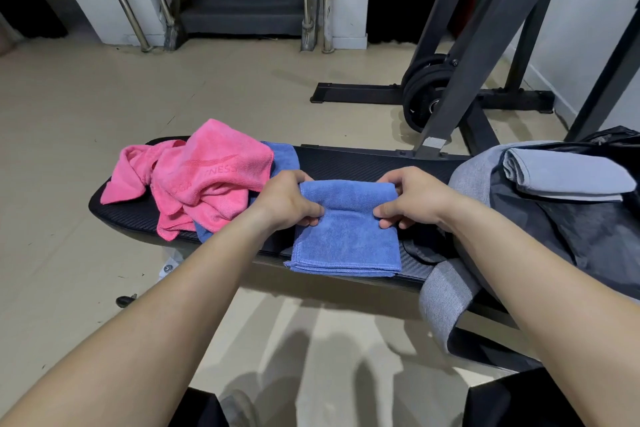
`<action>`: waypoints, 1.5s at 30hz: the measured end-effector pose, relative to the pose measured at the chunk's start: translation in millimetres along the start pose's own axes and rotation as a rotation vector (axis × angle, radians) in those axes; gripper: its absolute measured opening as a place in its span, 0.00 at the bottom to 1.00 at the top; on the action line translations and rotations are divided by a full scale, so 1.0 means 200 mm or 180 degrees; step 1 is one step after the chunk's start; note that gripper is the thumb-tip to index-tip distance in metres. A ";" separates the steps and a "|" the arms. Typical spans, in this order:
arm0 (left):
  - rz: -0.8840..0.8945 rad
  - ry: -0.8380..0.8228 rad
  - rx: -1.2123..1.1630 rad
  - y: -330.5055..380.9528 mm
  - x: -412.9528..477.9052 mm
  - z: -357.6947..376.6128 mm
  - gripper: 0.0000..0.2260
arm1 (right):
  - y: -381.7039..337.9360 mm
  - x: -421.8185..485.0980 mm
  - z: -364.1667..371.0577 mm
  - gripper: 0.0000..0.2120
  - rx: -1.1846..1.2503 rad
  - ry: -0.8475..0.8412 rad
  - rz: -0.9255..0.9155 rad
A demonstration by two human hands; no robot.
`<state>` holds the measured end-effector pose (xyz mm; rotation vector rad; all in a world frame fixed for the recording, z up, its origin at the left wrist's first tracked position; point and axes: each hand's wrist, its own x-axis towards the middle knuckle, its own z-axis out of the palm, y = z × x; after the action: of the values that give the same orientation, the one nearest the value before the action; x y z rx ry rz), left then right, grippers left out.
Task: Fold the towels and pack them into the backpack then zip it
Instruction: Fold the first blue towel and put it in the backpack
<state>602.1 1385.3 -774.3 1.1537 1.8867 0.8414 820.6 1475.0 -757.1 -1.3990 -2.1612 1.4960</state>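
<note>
Fold was about halfway: the small blue microfibre towel (346, 239) lay on the black padded table (363, 159), its near edge just over the front. Left hand (289, 199) and right hand (412, 198) each had a closed pinch grip on the doubled-over flap. Next, I'd guess, flatten it and carry it right into the open grey fabric backpack (474, 170), where a folded grey towel (568, 173) sat. The crumpled pink towel (207, 177), back left, wasn't folded yet.

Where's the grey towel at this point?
Head view, far right: the grey towel lies folded in the open backpack at the bench's right end, to the right of the blue towel being folded.
</note>
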 end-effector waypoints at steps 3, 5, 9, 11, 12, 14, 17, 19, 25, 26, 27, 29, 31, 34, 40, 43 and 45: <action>0.0108 0.0030 -0.0089 0.00 -0.04 -0.01 0.11 | 0.02 -0.02 -0.01 0.12 0.0250 -0.0074 -0.0057; 0.0184 0.0057 -0.0056 0.01 -0.07 -0.03 0.10 | 0.03 -0.04 -0.01 0.12 0.0442 -0.0126 -0.0103; 0.0346 0.0053 0.0078 0.01 -0.13 -0.05 0.10 | 0.05 -0.10 0.00 0.10 0.0395 -0.0100 -0.0367; 0.0515 0.0028 0.0314 0.00 -0.16 -0.06 0.11 | 0.06 -0.14 0.01 0.10 0.0233 -0.0050 -0.0538; 0.0621 0.0013 0.0454 -0.02 -0.17 -0.06 0.11 | 0.07 -0.16 0.01 0.10 0.0124 -0.0041 -0.0625; 0.0896 0.0022 0.0819 -0.05 -0.21 -0.07 0.12 | 0.08 -0.20 0.01 0.10 -0.0087 -0.0034 -0.0782; 0.1326 0.0132 0.1294 -0.08 -0.25 -0.07 0.11 | 0.10 -0.22 0.02 0.12 -0.0355 0.0071 -0.0928; 0.1556 0.0185 0.1473 -0.11 -0.27 -0.05 0.11 | 0.12 -0.22 0.04 0.13 -0.0621 0.0225 -0.1013; 0.1913 0.0184 0.1715 -0.20 -0.28 -0.02 0.13 | 0.16 -0.24 0.06 0.16 -0.0801 0.0354 -0.1132; 0.1977 0.0154 0.1754 -0.22 -0.27 -0.02 0.13 | 0.17 -0.25 0.07 0.16 -0.0839 0.0383 -0.1199; 0.2035 0.0135 0.1830 -0.24 -0.26 -0.02 0.12 | 0.18 -0.25 0.08 0.16 -0.0926 0.0409 -0.1294; 0.2149 0.0176 0.2092 -0.27 -0.26 -0.02 0.12 | 0.21 -0.26 0.09 0.13 -0.1200 0.0450 -0.1470; 0.2247 0.0237 0.2314 -0.30 -0.26 -0.02 0.11 | 0.23 -0.26 0.10 0.11 -0.1395 0.0476 -0.1583; 0.2256 0.0291 0.2449 -0.31 -0.27 -0.01 0.11 | 0.23 -0.27 0.12 0.05 -0.1552 0.0490 -0.1624; 0.1899 0.0551 0.2520 -0.22 -0.33 0.02 0.16 | 0.19 -0.26 0.24 0.15 -0.1493 0.1131 -0.1335; 0.1948 0.1066 0.3414 -0.10 -0.34 0.06 0.18 | 0.17 -0.26 0.31 0.14 -0.1719 0.1212 -0.1210; 0.1772 0.1252 0.3869 0.01 -0.33 0.12 0.18 | 0.16 -0.27 0.32 0.14 -0.1831 0.1218 -0.1174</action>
<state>643.2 1328.0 -767.1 2.4500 2.5060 0.0638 831.1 1395.1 -794.9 -1.1915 -2.4952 0.4489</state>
